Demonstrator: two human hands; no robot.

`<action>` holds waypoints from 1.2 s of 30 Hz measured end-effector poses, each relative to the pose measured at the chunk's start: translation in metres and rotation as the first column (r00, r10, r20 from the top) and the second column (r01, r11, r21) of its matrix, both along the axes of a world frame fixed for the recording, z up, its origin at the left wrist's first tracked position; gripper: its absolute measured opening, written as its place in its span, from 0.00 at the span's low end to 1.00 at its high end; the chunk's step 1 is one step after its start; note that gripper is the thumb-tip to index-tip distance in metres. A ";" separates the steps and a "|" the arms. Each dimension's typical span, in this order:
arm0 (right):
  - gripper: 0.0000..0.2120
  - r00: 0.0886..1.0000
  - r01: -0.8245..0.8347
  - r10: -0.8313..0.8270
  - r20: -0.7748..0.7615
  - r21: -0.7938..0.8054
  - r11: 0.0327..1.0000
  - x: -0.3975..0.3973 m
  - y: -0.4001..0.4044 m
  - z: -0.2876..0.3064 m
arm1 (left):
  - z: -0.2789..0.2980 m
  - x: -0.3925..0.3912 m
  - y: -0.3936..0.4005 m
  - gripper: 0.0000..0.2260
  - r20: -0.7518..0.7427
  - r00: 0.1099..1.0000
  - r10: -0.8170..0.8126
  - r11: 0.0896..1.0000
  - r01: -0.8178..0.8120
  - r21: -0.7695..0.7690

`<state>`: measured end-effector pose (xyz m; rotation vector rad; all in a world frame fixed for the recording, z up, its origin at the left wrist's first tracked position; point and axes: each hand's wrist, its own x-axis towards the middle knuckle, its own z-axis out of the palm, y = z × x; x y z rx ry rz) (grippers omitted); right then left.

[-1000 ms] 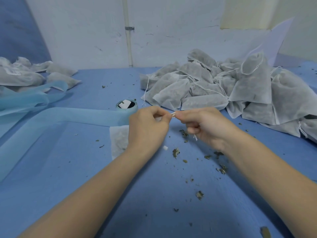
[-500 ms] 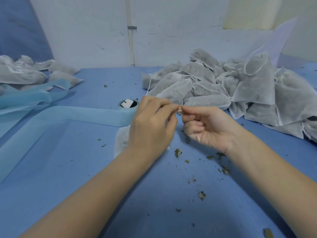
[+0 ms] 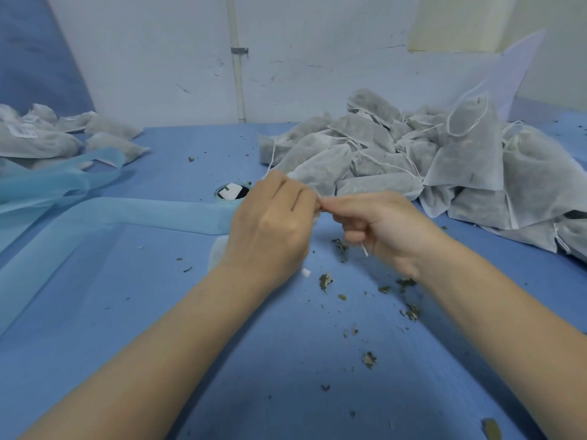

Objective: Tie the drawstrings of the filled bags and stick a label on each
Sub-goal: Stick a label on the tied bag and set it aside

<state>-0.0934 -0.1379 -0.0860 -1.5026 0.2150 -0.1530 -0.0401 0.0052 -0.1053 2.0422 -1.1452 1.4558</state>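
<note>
Both hands had drawn closer together; left hand [image 3: 270,223] and right hand [image 3: 378,223] pinched a string [image 3: 364,249] above the counter [image 3: 127,312].

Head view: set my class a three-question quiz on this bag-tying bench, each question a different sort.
1. True or false: the big heap of bags lies on the person's right.
2. Multiple choice: the left hand and right hand are A) flat on the table, B) pinching together at the fingertips, C) lifting the tape roll.
3. Fill in: scattered on the blue table near the hands are bits of dried ____.

Key: 1 true. 2 B. 3 leaf. A string end hangs below the right hand; the labelled bags lie far left.
</note>
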 end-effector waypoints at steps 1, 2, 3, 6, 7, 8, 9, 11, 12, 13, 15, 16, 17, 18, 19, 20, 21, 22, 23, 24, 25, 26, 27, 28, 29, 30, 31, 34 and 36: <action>0.08 1.000 -0.006 0.007 0.020 -0.024 1.000 -0.001 -0.001 0.000 | 0.000 -0.001 -0.001 0.06 -0.031 0.999 0.004 1.000 -0.004 -0.015; 0.12 0.999 -0.009 0.011 0.038 -0.038 0.999 -0.001 -0.002 0.000 | -0.001 -0.002 -0.002 0.06 -0.077 0.997 0.002 0.999 -0.004 -0.032; 0.13 0.998 -0.009 0.011 0.061 -0.047 0.999 -0.002 -0.003 0.000 | -0.001 -0.004 -0.003 0.06 -0.140 0.990 -0.012 0.999 0.006 -0.050; 0.11 0.989 -0.005 0.013 0.149 -0.056 0.998 -0.002 -0.003 -0.003 | 0.006 -0.015 -0.009 0.05 -0.512 0.853 -0.099 0.988 0.021 -0.156; 0.10 0.985 0.010 0.002 0.170 -0.071 0.997 -0.001 -0.001 -0.005 | 0.010 -0.018 -0.010 0.05 -0.638 0.755 -0.149 0.976 0.009 -0.217; 0.09 0.982 0.024 -0.010 0.190 -0.073 0.997 0.000 0.002 -0.007 | 0.013 -0.018 -0.011 0.05 -0.730 0.656 -0.194 0.964 -0.010 -0.265; 0.08 0.977 0.028 -0.015 0.211 -0.056 0.998 0.001 0.006 -0.008 | 0.015 -0.018 -0.011 0.06 -0.786 0.579 -0.217 0.957 -0.032 -0.288; 0.06 0.965 0.004 -0.012 0.263 0.030 1.000 0.002 0.014 -0.010 | 0.023 -0.019 -0.010 0.10 -0.839 0.490 -0.238 0.955 -0.041 -0.295; 0.05 0.957 -0.005 -0.015 0.289 0.069 0.998 0.003 0.018 -0.010 | 0.026 -0.019 -0.009 0.11 -0.848 0.463 -0.256 0.952 -0.032 -0.305; 0.05 0.950 -0.003 -0.023 0.310 0.085 0.996 0.003 0.020 -0.009 | 0.029 -0.019 -0.009 0.11 -0.850 0.448 -0.277 0.947 -0.025 -0.321; 0.06 0.941 0.032 -0.054 0.334 0.072 0.997 0.003 0.021 -0.007 | 0.033 -0.017 -0.009 0.11 -0.845 0.441 -0.302 0.934 -0.043 -0.356; 0.06 0.938 0.058 -0.074 0.339 0.058 0.997 0.002 0.022 -0.007 | 0.035 -0.016 -0.008 0.11 -0.841 0.446 -0.306 0.926 -0.068 -0.372; 0.07 0.933 0.085 -0.093 0.348 0.037 0.996 0.001 0.022 -0.006 | 0.037 -0.013 -0.007 0.10 -0.837 0.447 -0.317 0.913 -0.095 -0.397; 0.07 0.928 0.109 -0.106 0.358 0.012 0.994 0.001 0.022 -0.006 | 0.039 -0.011 -0.005 0.10 -0.830 0.441 -0.342 0.894 -0.119 -0.432; 0.08 0.924 0.127 -0.113 0.365 -0.015 0.992 0.000 0.021 -0.005 | 0.040 -0.008 -0.004 0.09 -0.820 0.437 -0.370 0.873 -0.140 -0.468; 0.08 0.922 0.144 -0.119 0.367 -0.040 0.989 0.000 0.021 -0.004 | 0.041 -0.005 -0.002 0.08 -0.810 0.442 -0.386 0.856 -0.155 -0.493; 0.08 0.921 0.157 -0.125 0.368 -0.060 0.986 0.000 0.021 -0.003 | 0.041 -0.003 -0.001 0.09 -0.801 0.454 -0.389 0.848 -0.163 -0.504; 0.07 0.920 0.170 -0.131 0.369 -0.074 0.983 0.001 0.021 -0.003 | 0.040 -0.002 -0.001 0.09 -0.795 0.464 -0.391 0.844 -0.164 -0.511; 0.07 0.918 0.182 -0.141 0.369 -0.078 0.980 0.001 0.020 -0.002 | 0.040 -0.002 -0.001 0.09 -0.789 0.467 -0.398 0.841 -0.158 -0.518; 0.07 0.918 0.194 -0.155 0.366 -0.073 0.978 0.001 0.019 -0.003 | 0.038 -0.002 -0.002 0.10 -0.784 0.467 -0.409 0.840 -0.143 -0.523; 0.07 0.917 0.207 -0.172 0.361 -0.060 0.977 0.001 0.018 -0.003 | 0.037 -0.003 -0.003 0.10 -0.780 0.464 -0.419 0.842 -0.122 -0.525; 0.07 0.915 0.220 -0.193 0.354 -0.038 0.975 0.002 0.016 -0.004 | 0.034 -0.004 -0.005 0.10 -0.781 0.456 -0.427 0.847 -0.101 -0.522; 0.06 0.912 0.234 -0.216 0.348 -0.008 0.972 0.002 0.015 -0.005 | 0.032 -0.005 -0.006 0.09 -0.790 0.442 -0.425 0.857 -0.083 -0.508; 0.05 0.907 0.246 -0.239 0.346 0.023 0.969 0.002 0.014 -0.006 | 0.029 -0.005 -0.007 0.09 -0.804 0.428 -0.413 0.872 -0.069 -0.485; 0.03 0.902 0.256 -0.258 0.346 0.054 0.965 0.002 0.013 -0.006 | 0.027 -0.006 -0.008 0.09 -0.820 0.414 -0.395 0.888 -0.056 -0.456; 0.02 0.895 0.265 -0.277 0.350 0.081 0.961 0.003 0.012 -0.007 | 0.024 -0.006 -0.009 0.08 -0.834 0.396 -0.384 0.899 -0.044 -0.435; 0.02 0.888 0.276 -0.294 0.354 0.102 0.956 0.003 0.011 -0.006 | 0.022 -0.006 -0.009 0.08 -0.844 0.375 -0.385 0.903 -0.037 -0.428; 0.02 0.856 0.334 -0.367 0.363 0.153 0.930 0.004 0.006 -0.004 | 0.019 -0.003 -0.008 0.03 -0.870 0.267 -0.414 0.893 -0.067 -0.445; 0.03 0.833 0.367 -0.434 0.342 0.245 0.898 0.005 0.002 -0.003 | 0.016 -0.001 -0.006 0.08 -0.902 0.153 -0.403 0.902 -0.098 -0.420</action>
